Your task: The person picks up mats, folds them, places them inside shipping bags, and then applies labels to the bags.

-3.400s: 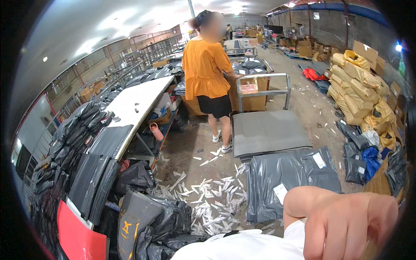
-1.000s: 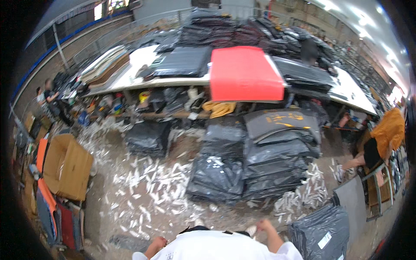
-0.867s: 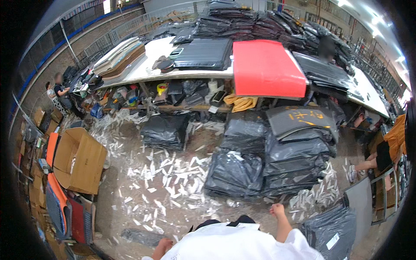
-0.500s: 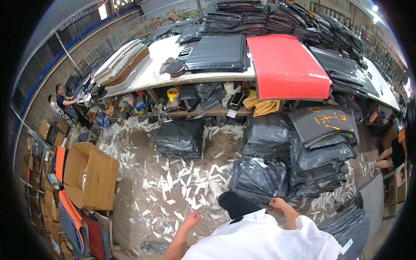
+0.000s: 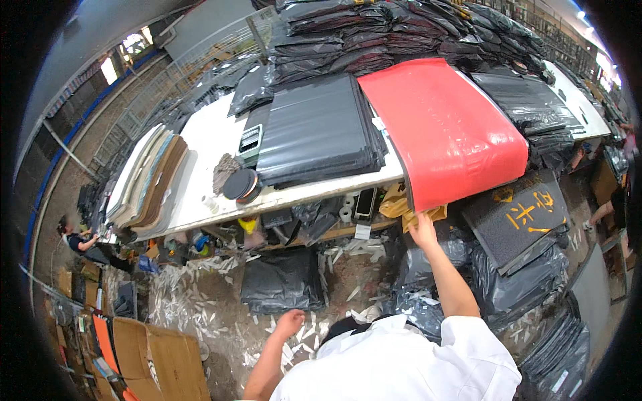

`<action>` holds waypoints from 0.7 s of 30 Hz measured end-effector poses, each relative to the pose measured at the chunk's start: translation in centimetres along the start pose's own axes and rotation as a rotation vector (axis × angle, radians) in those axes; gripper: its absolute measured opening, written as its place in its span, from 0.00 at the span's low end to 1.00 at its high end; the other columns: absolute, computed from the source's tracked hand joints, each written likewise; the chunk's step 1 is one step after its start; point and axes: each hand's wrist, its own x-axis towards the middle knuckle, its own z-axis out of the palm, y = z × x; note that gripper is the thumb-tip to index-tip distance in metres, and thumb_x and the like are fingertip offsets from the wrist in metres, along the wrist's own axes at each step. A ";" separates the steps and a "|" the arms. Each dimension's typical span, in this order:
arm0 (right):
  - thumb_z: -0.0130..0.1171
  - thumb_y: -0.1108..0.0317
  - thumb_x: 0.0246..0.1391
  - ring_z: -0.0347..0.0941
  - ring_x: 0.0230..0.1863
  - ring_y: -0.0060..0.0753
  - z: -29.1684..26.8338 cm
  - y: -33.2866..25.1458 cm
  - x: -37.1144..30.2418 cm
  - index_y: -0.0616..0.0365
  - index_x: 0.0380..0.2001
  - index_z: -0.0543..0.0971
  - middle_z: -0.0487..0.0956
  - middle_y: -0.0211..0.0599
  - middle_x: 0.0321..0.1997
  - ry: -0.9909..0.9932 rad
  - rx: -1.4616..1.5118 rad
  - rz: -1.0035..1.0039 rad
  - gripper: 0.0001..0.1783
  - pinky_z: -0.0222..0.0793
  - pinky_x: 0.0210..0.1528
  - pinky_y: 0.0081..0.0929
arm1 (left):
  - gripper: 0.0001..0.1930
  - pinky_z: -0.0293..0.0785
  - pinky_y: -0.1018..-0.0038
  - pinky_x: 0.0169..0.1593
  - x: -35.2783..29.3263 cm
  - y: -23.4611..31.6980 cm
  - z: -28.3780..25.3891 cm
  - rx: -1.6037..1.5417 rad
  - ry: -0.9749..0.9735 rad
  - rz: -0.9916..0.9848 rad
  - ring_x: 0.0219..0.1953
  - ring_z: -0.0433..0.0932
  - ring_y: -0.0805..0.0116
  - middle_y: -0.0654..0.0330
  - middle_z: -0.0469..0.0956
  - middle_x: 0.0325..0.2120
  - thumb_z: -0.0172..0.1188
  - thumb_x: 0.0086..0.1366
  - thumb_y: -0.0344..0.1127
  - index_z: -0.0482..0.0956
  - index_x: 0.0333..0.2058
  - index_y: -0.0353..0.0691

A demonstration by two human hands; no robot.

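Observation:
My right hand (image 5: 422,230) is at the near left corner of a glossy red sheet (image 5: 445,134), its fingers closed on the edge. The sheet lies across the white table and its front part bends down over the table edge. My left hand (image 5: 291,322) hangs low over the littered floor, holding nothing, its fingers loosely bent. Ahead of that hand lies a black plastic-wrapped bundle (image 5: 281,281). A yellow cloth (image 5: 394,202) hangs under the table beside my right hand.
On the white table (image 5: 204,167) lie a stack of black sheets (image 5: 317,130), a tape roll (image 5: 242,185) and rolled mats (image 5: 147,177). A dark mat with yellow marks (image 5: 515,217) tops wrapped bundles at right. A cardboard box (image 5: 160,357) stands lower left. A person (image 5: 83,240) is far left.
My right hand has moved from the floor bundles up to the red sheet's corner. The view has come closer to the table. My left hand stays low.

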 end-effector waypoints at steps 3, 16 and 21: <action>0.58 0.65 0.43 0.63 0.49 0.50 -1.6 -4.1 10.6 0.60 0.42 0.69 0.69 0.47 0.44 0.159 -0.229 0.011 0.21 0.61 0.48 0.43 | 0.14 0.71 0.75 0.38 7.1 1.6 -3.7 -0.027 -0.028 0.035 0.32 0.77 0.69 0.56 0.78 0.29 0.56 0.57 0.36 0.74 0.42 0.37; 0.54 0.61 0.50 0.73 0.33 0.33 -4.8 -1.4 20.7 0.64 0.33 0.74 0.76 0.38 0.27 0.094 -0.417 0.412 0.14 0.66 0.36 0.28 | 0.12 0.70 0.71 0.40 38.3 39.7 -13.1 0.106 -0.232 0.894 0.36 0.75 0.63 0.56 0.76 0.34 0.53 0.59 0.36 0.75 0.41 0.40; 0.53 0.65 0.54 0.63 0.31 0.14 -5.7 5.5 21.0 0.63 0.31 0.76 0.70 0.22 0.27 0.488 0.585 0.462 0.11 0.59 0.34 0.17 | 0.13 0.70 0.64 0.44 50.3 49.1 -7.3 0.459 -0.141 0.937 0.40 0.73 0.55 0.53 0.76 0.36 0.53 0.56 0.38 0.75 0.38 0.39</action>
